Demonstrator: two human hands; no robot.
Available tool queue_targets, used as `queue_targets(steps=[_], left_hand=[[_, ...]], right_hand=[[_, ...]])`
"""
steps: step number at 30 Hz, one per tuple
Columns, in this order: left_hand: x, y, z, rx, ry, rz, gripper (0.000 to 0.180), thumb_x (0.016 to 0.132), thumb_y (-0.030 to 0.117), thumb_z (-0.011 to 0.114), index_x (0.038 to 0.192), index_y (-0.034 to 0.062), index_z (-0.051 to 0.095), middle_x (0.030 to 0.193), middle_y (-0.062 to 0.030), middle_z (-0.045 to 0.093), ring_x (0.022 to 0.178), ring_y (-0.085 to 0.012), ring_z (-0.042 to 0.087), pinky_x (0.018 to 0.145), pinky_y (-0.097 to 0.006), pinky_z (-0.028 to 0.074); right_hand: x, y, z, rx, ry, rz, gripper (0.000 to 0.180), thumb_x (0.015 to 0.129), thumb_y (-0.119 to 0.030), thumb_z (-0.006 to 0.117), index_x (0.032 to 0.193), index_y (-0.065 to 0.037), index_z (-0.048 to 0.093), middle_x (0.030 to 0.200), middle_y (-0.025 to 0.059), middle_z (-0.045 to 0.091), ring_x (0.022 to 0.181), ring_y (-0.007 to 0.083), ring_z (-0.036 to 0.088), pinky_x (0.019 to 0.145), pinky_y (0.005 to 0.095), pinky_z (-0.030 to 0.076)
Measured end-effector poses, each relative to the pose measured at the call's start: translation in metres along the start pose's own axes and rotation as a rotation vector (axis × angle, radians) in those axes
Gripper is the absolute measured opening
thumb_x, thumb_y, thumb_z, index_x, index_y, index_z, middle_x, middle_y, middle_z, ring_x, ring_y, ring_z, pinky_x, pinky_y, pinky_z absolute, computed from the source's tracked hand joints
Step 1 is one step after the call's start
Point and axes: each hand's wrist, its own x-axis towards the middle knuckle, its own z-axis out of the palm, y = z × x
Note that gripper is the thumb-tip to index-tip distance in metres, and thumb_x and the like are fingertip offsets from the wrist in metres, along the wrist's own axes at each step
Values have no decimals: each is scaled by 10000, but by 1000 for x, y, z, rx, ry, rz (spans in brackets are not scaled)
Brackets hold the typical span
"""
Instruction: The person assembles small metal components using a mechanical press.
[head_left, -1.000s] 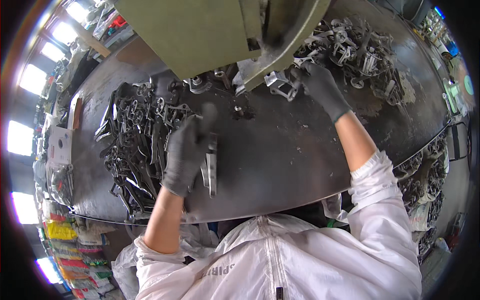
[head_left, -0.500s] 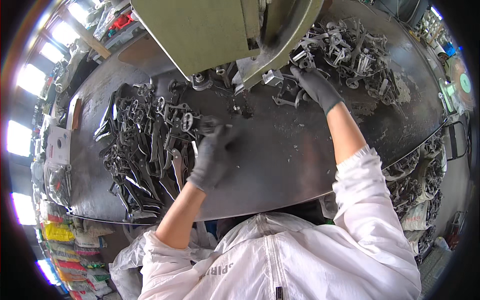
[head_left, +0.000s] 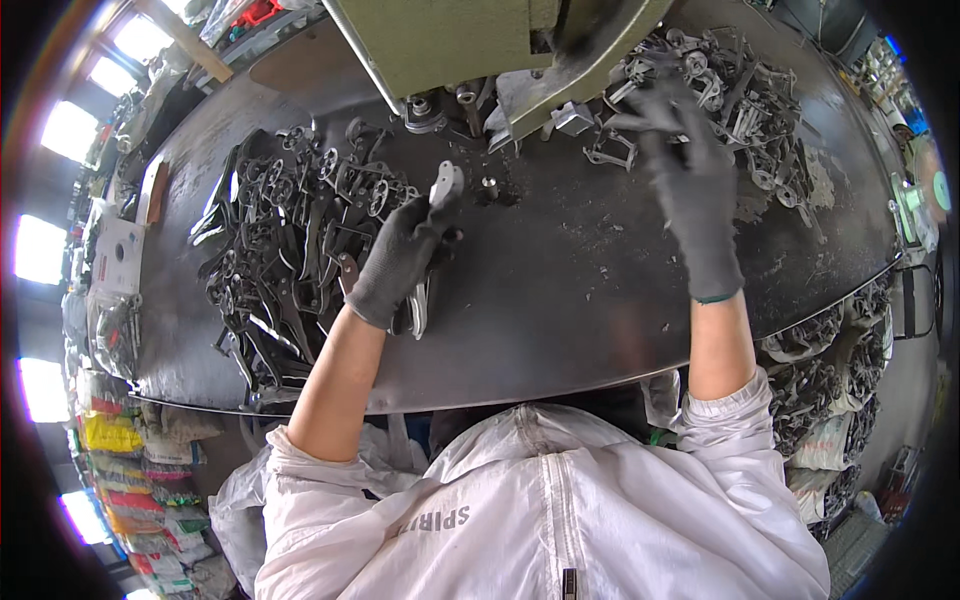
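My left hand (head_left: 400, 255) wears a dark grey glove and is closed round a metal handle part (head_left: 447, 183). The part's rounded silver end, with small holes, sticks out above the fingers, and its lower end shows below the palm. Beside that hand lies a pile of dark curved metal handle parts (head_left: 300, 220), some with round rings. My right hand (head_left: 695, 190), in a matching glove, is over the near edge of a heap of loose metal brackets (head_left: 750, 110). Its fingers look spread, though motion smears them. A single bracket (head_left: 610, 150) lies to their left.
A green press-like machine (head_left: 450, 40) overhangs the far middle of the dark metal table (head_left: 540, 310). A short metal pin (head_left: 490, 187) stands on the table in front of it. At far left is a white box (head_left: 118, 255); sacks (head_left: 110, 435) are stacked below it.
My left hand has risen slightly, and the handle part in it now shows clearly. My right hand has moved right, off the bracket by the machine, with its fingers spreading. The view has shifted slightly.
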Motion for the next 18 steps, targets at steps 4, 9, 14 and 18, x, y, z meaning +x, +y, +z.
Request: queue_targets(steps=[4, 9, 14, 18], left_hand=[[1, 4, 12, -447, -119, 90, 377, 925, 289, 480, 1133, -25, 495, 865, -67, 602, 741, -106, 574, 652, -234, 473], [13, 12, 19, -199, -163, 182, 415, 947, 226, 424, 1247, -58, 385, 953, -99, 598, 836, -142, 589, 751, -250, 484], [29, 25, 15, -2, -129, 71, 360, 932, 259, 441, 1054, -56, 566, 799, -118, 619, 737, -104, 582, 631, -254, 470], [35, 11, 15, 504, -175, 136, 264, 831, 20, 481, 1083, -38, 533, 1033, -190, 585, 906, -246, 587, 822, -289, 477]], right_hand=[[-12, 13, 60, 666, -481, 353, 236, 838, -70, 594, 1070, -28, 582, 790, 44, 632, 624, 88, 591, 523, 211, 481], [-18, 20, 90, 904, -469, 605, 109, 833, -67, 607, 930, -26, 632, 763, 5, 619, 614, 68, 563, 519, 193, 457], [-24, 9, 101, 832, -491, 447, 152, 834, -102, 623, 958, -15, 629, 774, -3, 620, 609, 43, 533, 529, 198, 446], [-26, 21, 106, 580, -564, 432, 199, 833, -148, 641, 988, -25, 617, 792, -5, 619, 624, 40, 527, 543, 202, 446]])
